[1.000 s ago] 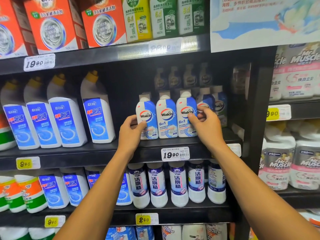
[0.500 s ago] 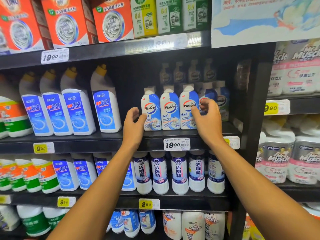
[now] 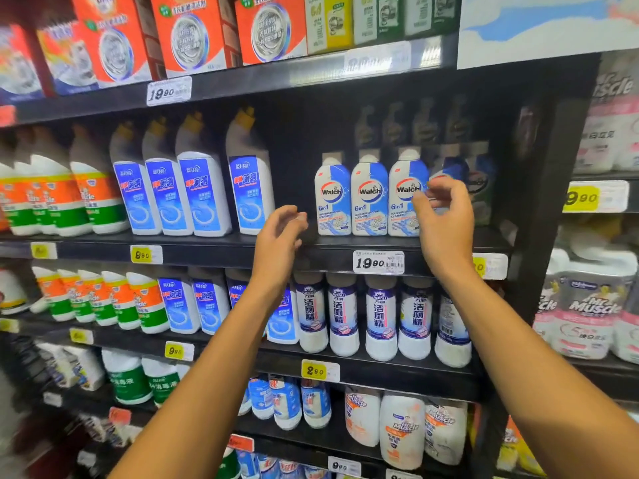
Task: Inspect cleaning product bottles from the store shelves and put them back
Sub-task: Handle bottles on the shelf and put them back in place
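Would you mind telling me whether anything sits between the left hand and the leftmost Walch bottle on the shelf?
Nothing visible does. The left hand hovers in front of the shelf edge, fingers loosely curled and holding nothing, and the gap to the leftmost Walch bottle on its right is open shelf. The tall blue-label bottle stands behind the hand, off that path.

3 Walch bottles (image 3: 369, 197) abreast on shelf (image 3: 214, 249), toilet-cleaner bottles (image 3: 193, 195) leftward.

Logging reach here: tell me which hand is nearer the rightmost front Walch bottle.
Right. The right hand overlaps the rightmost front Walch bottle's right edge; the left hand hangs left of the whole Walch row, clear of it.
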`<action>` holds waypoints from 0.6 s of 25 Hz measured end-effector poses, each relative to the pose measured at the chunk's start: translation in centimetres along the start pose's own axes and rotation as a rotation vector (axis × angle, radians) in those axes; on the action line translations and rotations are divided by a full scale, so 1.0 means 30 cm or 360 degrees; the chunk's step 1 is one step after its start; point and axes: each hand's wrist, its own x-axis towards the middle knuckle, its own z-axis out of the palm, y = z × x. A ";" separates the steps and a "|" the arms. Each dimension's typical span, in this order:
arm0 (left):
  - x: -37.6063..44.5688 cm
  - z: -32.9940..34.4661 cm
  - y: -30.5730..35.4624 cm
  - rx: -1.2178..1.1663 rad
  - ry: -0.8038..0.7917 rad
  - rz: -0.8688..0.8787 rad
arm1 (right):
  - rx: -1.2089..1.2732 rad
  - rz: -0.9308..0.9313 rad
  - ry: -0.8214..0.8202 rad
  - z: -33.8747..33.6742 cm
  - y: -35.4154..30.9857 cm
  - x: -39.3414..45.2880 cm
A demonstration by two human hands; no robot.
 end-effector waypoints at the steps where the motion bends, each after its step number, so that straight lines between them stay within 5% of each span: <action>1: -0.020 -0.020 0.011 -0.0014 0.0011 -0.0005 | 0.0049 -0.0016 -0.0012 0.005 -0.015 -0.026; 8: -0.204 -0.229 -0.032 -0.0105 0.0015 -0.0086 | 0.0298 -0.0009 -0.0446 0.075 -0.004 -0.334; 15: -0.377 -0.410 -0.300 -0.0098 0.0067 -0.0584 | -0.0193 0.0634 -0.0798 0.286 0.201 -0.537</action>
